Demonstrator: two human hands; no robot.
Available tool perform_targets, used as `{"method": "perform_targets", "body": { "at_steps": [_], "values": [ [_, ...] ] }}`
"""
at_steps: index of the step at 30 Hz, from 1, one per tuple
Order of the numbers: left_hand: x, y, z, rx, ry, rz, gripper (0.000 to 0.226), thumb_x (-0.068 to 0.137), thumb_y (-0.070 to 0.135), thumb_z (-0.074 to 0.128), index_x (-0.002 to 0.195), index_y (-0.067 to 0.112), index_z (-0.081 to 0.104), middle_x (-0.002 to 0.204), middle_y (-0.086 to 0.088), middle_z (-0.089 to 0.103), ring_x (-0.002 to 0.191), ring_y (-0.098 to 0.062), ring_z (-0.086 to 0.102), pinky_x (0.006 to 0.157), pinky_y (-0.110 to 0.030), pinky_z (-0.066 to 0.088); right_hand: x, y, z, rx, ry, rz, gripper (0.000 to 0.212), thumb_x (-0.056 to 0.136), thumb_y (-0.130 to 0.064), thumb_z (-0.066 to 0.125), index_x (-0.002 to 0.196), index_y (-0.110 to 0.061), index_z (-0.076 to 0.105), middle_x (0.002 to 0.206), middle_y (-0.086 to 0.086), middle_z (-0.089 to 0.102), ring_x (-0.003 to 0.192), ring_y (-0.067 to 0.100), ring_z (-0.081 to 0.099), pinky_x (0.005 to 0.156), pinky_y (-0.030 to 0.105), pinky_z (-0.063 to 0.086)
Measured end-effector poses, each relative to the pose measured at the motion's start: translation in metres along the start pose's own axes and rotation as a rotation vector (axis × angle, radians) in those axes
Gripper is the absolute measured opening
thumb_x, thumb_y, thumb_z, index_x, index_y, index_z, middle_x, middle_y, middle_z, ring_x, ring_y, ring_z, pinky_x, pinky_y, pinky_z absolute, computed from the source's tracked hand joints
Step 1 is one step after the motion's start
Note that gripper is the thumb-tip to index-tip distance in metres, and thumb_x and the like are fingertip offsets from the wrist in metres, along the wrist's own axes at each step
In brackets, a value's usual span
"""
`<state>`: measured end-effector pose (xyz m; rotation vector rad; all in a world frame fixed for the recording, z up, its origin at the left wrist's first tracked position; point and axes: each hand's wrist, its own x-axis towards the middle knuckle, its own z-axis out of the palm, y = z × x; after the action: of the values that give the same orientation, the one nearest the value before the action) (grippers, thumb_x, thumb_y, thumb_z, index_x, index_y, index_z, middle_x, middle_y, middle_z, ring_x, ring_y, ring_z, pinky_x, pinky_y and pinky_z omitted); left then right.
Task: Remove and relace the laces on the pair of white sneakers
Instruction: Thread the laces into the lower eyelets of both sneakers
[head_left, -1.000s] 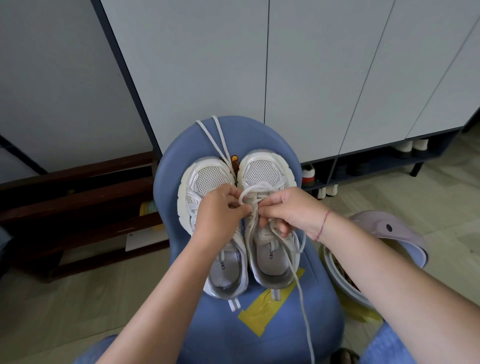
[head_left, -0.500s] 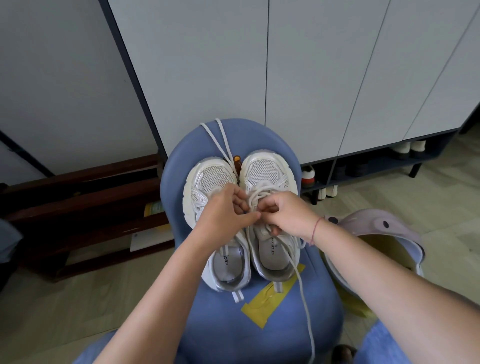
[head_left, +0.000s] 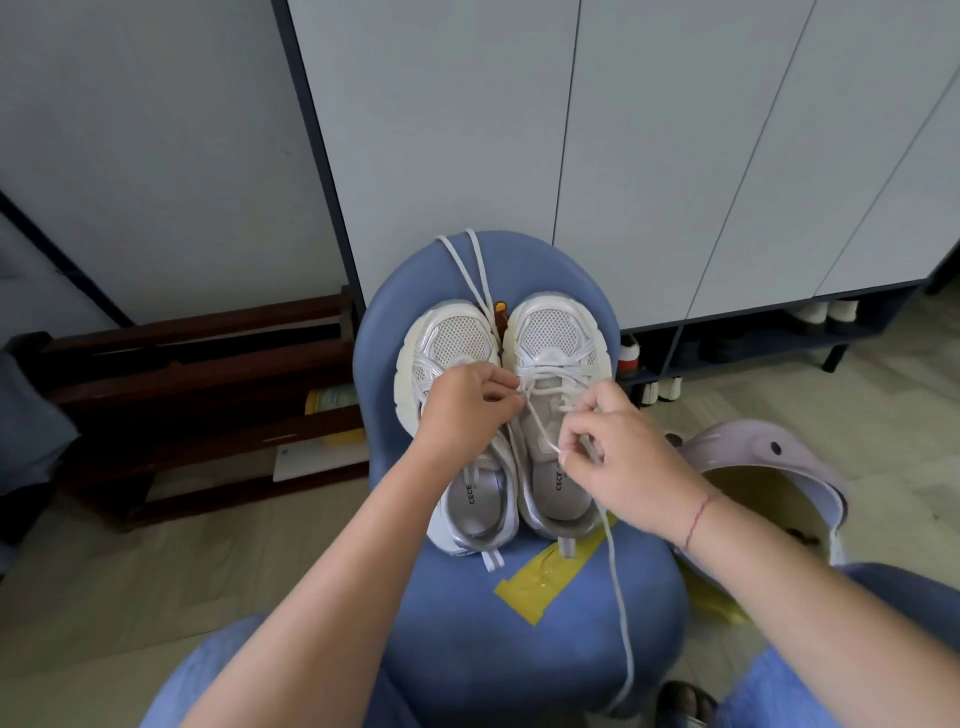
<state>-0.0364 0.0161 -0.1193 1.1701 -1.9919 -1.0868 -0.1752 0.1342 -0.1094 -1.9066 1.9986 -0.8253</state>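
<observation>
Two white sneakers stand side by side, toes away from me, on a blue stool (head_left: 530, 639). The left sneaker (head_left: 452, 343) has no lace in its eyelets that I can see; a loose white lace (head_left: 470, 270) lies over the stool's far edge between the toes. The right sneaker (head_left: 556, 338) is partly laced near the toe. My left hand (head_left: 467, 405) pinches that lace at the inner eyelets. My right hand (head_left: 618, 462) pinches the lace's other strand (head_left: 618, 597), which trails down over the stool's front.
White cabinet doors (head_left: 467, 130) rise just behind the stool, with shoes on an open shelf (head_left: 727, 348) below. A dark wooden rack (head_left: 197, 395) stands at left. A lilac lidded bin (head_left: 769, 462) sits on the floor at right. Yellow tape (head_left: 540, 577) marks the stool.
My right hand has drawn back toward me and to the right, pulling a strand of lace out with it. My left hand stays at the inner eyelets.
</observation>
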Motion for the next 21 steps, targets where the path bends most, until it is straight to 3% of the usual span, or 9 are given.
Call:
{"method": "perform_targets", "body": {
  "at_steps": [3,7,10,15,19,21],
  "values": [
    [0.000,-0.001,0.000,-0.011,-0.006,-0.005,0.014,0.087,0.014,0.073,0.101,0.012,0.071,0.075,0.013,0.070,0.066,0.006,0.061,0.065,-0.008,0.046,-0.021,-0.010,0.001,0.129,-0.141,0.084,0.029,0.086,-0.007,0.059,0.063,-0.021,0.048,0.089,-0.002,0.042,0.062,0.001,0.039,0.064,0.010,0.034],
    [0.000,-0.001,-0.001,-0.028,-0.014,-0.012,0.016,0.087,0.014,0.074,0.102,0.011,0.071,0.078,0.009,0.071,0.072,0.000,0.064,0.071,-0.015,0.048,-0.051,-0.015,0.004,0.243,-0.368,0.129,0.025,0.086,-0.010,0.061,0.066,-0.019,0.050,0.083,-0.005,0.044,0.066,0.000,0.042,0.067,0.013,0.035],
    [0.001,-0.001,-0.002,-0.032,-0.024,-0.013,0.016,0.087,0.014,0.074,0.103,0.012,0.071,0.082,0.006,0.073,0.075,-0.002,0.066,0.072,-0.014,0.049,-0.064,-0.014,0.006,0.214,-0.436,0.217,0.022,0.089,-0.014,0.058,0.069,-0.017,0.048,0.080,-0.006,0.045,0.065,0.001,0.040,0.065,0.014,0.033],
    [0.001,-0.002,-0.001,-0.028,-0.022,0.004,0.015,0.087,0.014,0.074,0.102,0.011,0.070,0.079,0.007,0.073,0.073,-0.001,0.065,0.070,-0.013,0.048,-0.038,-0.011,0.004,-0.019,-0.325,0.315,0.020,0.093,-0.027,0.054,0.078,-0.015,0.062,0.077,-0.003,0.063,0.076,0.017,0.060,0.068,0.028,0.046],
    [0.001,-0.003,-0.001,-0.023,-0.024,0.009,0.013,0.088,0.014,0.073,0.100,0.012,0.069,0.073,0.012,0.070,0.067,0.003,0.062,0.065,-0.009,0.046,0.001,-0.018,0.006,0.288,-0.016,0.344,0.007,0.096,-0.019,0.050,0.096,-0.021,0.057,0.072,0.004,0.065,0.049,0.011,0.051,0.049,0.019,0.040],
    [0.001,-0.004,-0.001,-0.013,-0.023,0.017,0.013,0.088,0.014,0.073,0.101,0.012,0.070,0.073,0.014,0.069,0.067,0.003,0.062,0.067,-0.009,0.046,0.020,-0.017,0.013,0.393,-0.022,0.373,0.014,0.097,-0.014,0.046,0.096,-0.017,0.059,0.063,0.006,0.063,0.040,0.012,0.048,0.041,0.020,0.039]
  ]
}}
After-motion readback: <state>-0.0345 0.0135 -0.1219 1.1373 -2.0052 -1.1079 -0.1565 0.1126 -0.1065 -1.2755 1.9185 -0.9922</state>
